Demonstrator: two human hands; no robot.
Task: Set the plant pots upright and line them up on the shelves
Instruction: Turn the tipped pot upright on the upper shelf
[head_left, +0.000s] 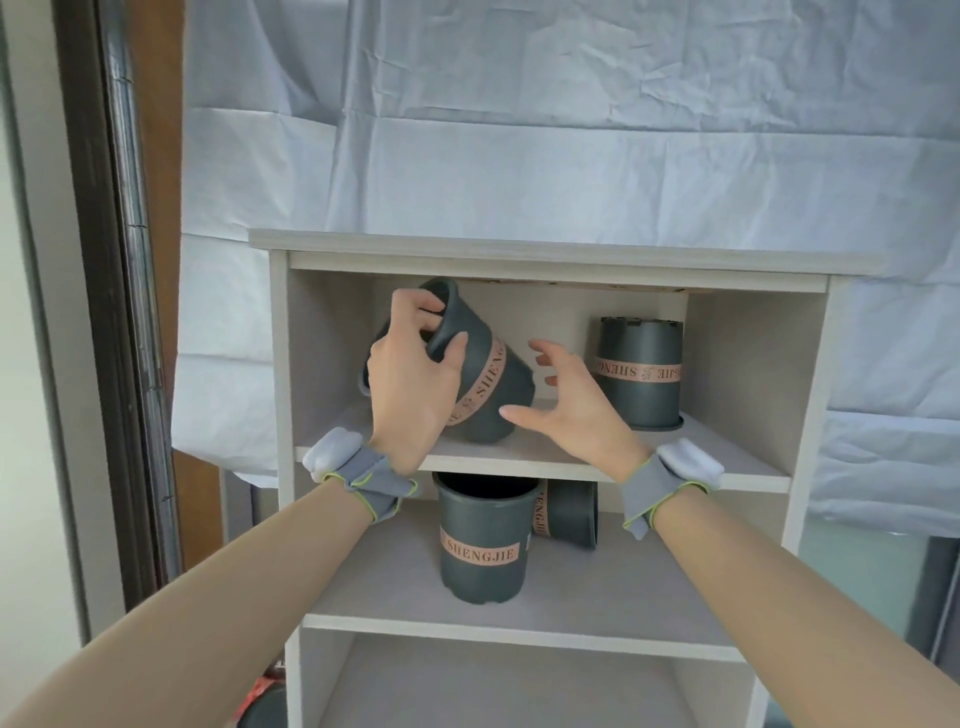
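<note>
Pots, four: left hand (410, 384) gripping tilted pot (483, 379), right hand (571, 410) spread free.

Rear pot (569, 514) half hidden, perhaps lying sideways; bottom shelf (519, 691) cropped.

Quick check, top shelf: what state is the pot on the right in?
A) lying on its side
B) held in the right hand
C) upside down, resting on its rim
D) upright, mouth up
C: the right-hand pot on the top shelf stands on its wide rim with the notched base up and its lettering inverted; the right hand is open beside it, not touching.
</note>
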